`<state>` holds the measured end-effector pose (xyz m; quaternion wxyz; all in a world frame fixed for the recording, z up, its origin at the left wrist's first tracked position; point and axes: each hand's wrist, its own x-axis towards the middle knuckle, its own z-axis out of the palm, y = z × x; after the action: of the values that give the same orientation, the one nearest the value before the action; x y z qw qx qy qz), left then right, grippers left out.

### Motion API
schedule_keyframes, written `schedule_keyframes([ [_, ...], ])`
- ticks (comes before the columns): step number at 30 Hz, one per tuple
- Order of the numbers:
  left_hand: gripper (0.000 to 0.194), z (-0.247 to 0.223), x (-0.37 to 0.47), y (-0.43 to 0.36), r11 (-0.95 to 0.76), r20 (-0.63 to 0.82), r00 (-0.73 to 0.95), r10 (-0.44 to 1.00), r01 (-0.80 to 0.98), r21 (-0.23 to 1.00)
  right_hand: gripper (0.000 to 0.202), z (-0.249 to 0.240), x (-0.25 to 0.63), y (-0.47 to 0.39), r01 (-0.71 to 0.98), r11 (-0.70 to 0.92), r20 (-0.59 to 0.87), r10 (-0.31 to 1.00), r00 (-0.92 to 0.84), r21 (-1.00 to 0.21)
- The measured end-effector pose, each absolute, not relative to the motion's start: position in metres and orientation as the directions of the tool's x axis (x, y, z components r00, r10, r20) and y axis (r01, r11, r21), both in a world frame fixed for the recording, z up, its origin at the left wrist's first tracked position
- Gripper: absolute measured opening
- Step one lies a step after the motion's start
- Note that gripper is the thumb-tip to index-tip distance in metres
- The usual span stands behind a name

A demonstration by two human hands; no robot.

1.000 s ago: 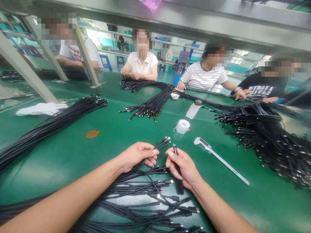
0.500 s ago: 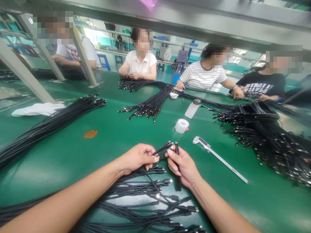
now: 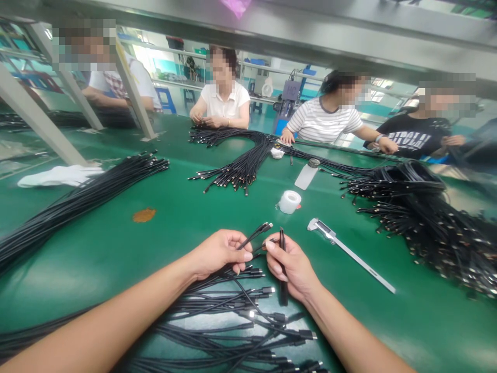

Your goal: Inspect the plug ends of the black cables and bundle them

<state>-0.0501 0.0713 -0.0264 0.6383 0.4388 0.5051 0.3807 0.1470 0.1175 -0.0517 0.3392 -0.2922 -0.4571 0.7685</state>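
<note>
My left hand (image 3: 227, 251) is closed around a few black USB cables (image 3: 254, 234), whose metal plugs point up and to the right. Close beside it, my right hand (image 3: 289, 261) grips slim black tweezers (image 3: 283, 290), tips up, against the palm. Its thumb and forefinger also pinch at the end of one cable (image 3: 267, 243) running from the left hand; the fingers partly hide that plug. Below both hands, a spread of black cables (image 3: 217, 303) lies on the green table (image 3: 194, 207), their plugs facing right.
Digital calipers (image 3: 357, 259) lie to the right, with a tape roll (image 3: 289, 202) farther back. Cable bundles lie at left (image 3: 97, 194), back centre (image 3: 240, 166) and right (image 3: 446, 223). A white glove (image 3: 58, 176) rests by metal posts. Several co-workers sit across the table.
My right thumb and forefinger have shifted slightly left and down with one cable end, apart from the plugs in my left hand. A co-worker at far right has raised a hand.
</note>
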Motion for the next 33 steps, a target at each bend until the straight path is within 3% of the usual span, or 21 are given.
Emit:
schedule_keyframes([
  [17, 0.041, -0.0267, -0.0500, 0.0709, 0.348, -0.311, 0.284, 0.907, -0.089, 0.933, 0.034, -0.0513, 0.1462, 0.1166, -0.238, -0.329, -0.131, 0.794, -0.594, -0.914],
  [33, 0.039, -0.0274, -0.0484, 0.0713, 0.287, -0.266, 0.207, 0.942, -0.081, 0.955, 0.033, -0.0520, 0.1457, 0.1167, -0.308, -0.346, -0.129, 0.822, -0.554, -0.886],
])
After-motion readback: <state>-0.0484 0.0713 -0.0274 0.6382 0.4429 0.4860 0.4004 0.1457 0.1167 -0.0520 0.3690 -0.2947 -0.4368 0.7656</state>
